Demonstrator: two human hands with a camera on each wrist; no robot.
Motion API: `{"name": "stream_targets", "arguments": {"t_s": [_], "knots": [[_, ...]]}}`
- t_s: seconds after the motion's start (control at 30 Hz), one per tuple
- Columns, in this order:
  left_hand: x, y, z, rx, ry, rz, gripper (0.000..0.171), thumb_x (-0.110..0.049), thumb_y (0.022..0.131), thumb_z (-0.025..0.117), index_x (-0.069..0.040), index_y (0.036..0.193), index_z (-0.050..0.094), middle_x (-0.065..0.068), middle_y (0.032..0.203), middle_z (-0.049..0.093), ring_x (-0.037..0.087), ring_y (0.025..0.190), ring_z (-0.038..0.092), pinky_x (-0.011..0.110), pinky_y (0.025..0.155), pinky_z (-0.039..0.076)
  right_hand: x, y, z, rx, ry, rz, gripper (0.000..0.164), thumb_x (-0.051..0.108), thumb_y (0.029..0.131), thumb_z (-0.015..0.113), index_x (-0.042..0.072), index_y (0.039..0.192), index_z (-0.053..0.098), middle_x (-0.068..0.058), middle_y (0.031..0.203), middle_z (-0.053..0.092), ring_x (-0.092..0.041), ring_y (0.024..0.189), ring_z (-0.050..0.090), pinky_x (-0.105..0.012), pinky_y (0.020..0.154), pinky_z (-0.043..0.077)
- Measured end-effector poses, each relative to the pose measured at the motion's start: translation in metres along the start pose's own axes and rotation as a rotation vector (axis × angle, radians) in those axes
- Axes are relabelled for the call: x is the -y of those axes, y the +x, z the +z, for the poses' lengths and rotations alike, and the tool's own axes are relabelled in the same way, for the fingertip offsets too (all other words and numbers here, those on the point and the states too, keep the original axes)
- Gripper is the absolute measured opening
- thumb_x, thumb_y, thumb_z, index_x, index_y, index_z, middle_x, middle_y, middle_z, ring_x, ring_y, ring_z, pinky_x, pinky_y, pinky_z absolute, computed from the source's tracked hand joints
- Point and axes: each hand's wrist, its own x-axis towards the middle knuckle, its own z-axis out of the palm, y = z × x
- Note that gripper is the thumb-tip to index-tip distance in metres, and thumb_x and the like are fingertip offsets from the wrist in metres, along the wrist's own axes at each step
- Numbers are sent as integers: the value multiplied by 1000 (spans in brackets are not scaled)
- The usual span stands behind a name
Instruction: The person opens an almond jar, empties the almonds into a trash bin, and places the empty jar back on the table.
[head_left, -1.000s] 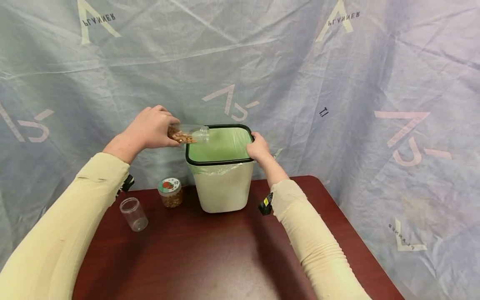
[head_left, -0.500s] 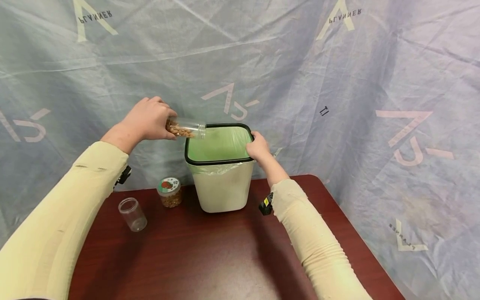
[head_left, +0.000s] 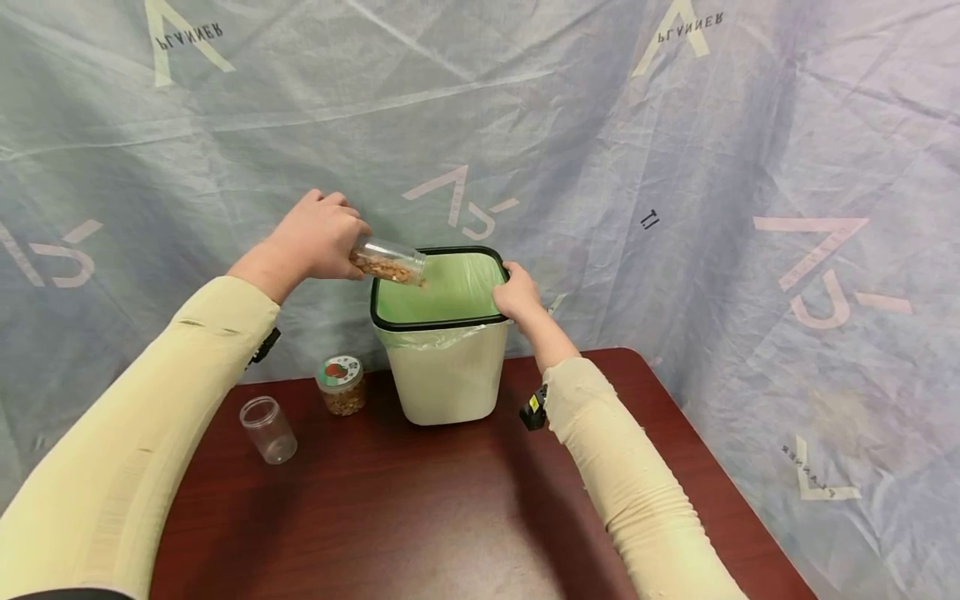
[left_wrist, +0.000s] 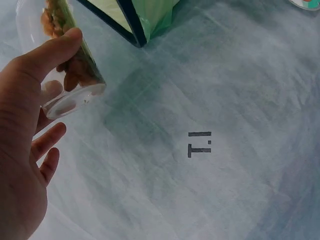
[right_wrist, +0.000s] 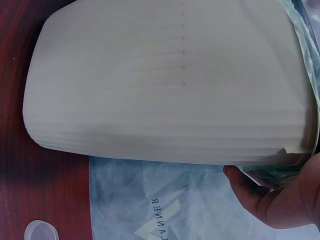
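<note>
My left hand [head_left: 322,233] grips the base end of a clear plastic jar [head_left: 386,257] partly filled with brown nuts. The jar is uncapped and tips slightly downward, its mouth over the left side of a trash bin [head_left: 447,387]. Brown pieces show right at the jar's lip. In the left wrist view, thumb and fingers wrap the jar's bottom end [left_wrist: 77,97]. The bin is off-white with a black rim and a thin green liner bag [head_left: 457,287]. My right hand [head_left: 517,293] holds the bin's right rim, thumb on the outside in the right wrist view.
Left of the bin, a lidded jar of brown pieces [head_left: 342,387] stands on the red-brown table [head_left: 442,508]. Farther left stands an empty uncapped clear jar [head_left: 270,432]. A small translucent lid [right_wrist: 41,232] lies on the table in the right wrist view. A grey curtain [head_left: 570,150] hangs behind.
My left hand first rises slightly, then moves right over the bin. The jar now tips mouth-down, and the nuts have slid towards its mouth. My right hand stays on the rim.
</note>
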Motion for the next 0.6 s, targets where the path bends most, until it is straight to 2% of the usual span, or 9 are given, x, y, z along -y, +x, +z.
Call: {"name": "stream_targets", "arguments": {"t_s": [0.33,0.6], "knots": [[-5,7,2,8,43,15,60,-43,68,85,-9,117,71,13,114,66,36,107,47,52,86,35,-1,-1,-1,-9,-13,-5,60,6,93,41,18,151,35,-7,150,39,-30,131,40,-43,98,41],[-5,8,0,15,53,19,62,-44,68,85,-9,118,70,15,119,64,37,110,46,52,86,35,0,-1,-1,-21,-13,-18,61,5,91,42,17,150,37,-8,149,40,-32,129,42,-44,97,42]]}}
